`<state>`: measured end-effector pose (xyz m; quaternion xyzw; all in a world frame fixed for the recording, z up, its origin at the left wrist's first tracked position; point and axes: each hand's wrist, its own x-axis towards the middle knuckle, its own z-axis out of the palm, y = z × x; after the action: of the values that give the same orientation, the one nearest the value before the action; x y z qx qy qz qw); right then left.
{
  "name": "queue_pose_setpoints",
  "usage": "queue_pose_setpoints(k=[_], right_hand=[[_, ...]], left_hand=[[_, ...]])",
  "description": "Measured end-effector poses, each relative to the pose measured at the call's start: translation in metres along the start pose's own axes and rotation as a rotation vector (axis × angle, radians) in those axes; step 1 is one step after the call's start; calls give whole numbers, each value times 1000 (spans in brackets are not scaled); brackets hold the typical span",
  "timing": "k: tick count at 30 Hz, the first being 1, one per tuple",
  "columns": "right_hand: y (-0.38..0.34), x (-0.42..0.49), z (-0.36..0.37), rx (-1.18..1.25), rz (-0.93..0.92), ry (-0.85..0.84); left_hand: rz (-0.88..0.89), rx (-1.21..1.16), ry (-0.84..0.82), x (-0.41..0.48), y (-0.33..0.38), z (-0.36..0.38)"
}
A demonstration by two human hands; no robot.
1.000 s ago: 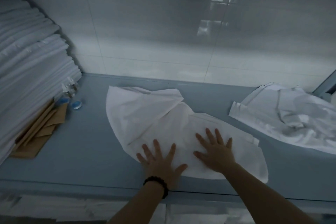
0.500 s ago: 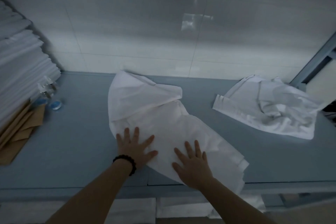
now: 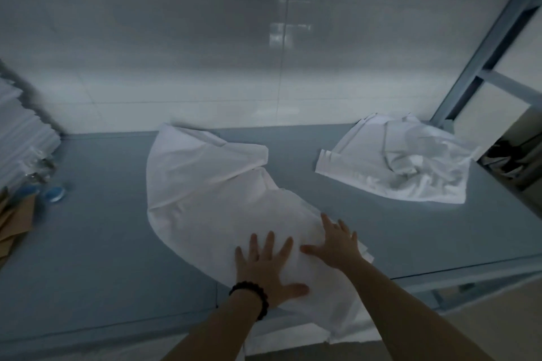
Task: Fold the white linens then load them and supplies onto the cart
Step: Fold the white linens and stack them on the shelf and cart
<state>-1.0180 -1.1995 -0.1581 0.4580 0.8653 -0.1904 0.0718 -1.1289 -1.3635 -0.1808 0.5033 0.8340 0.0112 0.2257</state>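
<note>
Spans the view as a blue-grey tabletop [image 3: 102, 243]. Holds the white linen [image 3: 211, 184] at its middle, rumpled, near corner drooping over the front edge. Bears a second crumpled linen [image 3: 410, 167] well apart at the right (not yet folded). Presses on the near end with left hand [image 3: 267, 269] and right hand [image 3: 337, 243], fingers straight and splayed, gripping nothing. Risks sliding the overhang off the edge, or flattening in the diagonal crease, if smoothed before the corners are squared.

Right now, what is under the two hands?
The left hand and right hand lie flat on the white linen spread over the blue table; anything beneath the cloth is hidden.
</note>
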Motion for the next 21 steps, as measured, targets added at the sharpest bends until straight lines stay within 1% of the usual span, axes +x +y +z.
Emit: queue_pose_setpoints(k=[7, 10, 12, 15, 17, 19, 21], right_hand=[[-11, 8, -5, -64, 9, 31], [-16, 2, -9, -34, 27, 93], [-20, -7, -11, -13, 9, 145], [-29, -24, -18, -23, -64, 295], [-40, -37, -26, -42, -175, 435], [-53, -49, -33, -84, -321, 612], [-66, -61, -41, -132, -456, 712]], left_hand=[[-1, 6, -16, -1, -1, -2], [12, 32, -24, -3, 2, -9], [12, 70, 27, -4, 5, -17], [10, 61, 226, -1, 10, -36], [48, 33, 319, 6, 12, -54], [96, 49, 346, 14, 13, -73], [108, 85, 348, 20, 10, -92]])
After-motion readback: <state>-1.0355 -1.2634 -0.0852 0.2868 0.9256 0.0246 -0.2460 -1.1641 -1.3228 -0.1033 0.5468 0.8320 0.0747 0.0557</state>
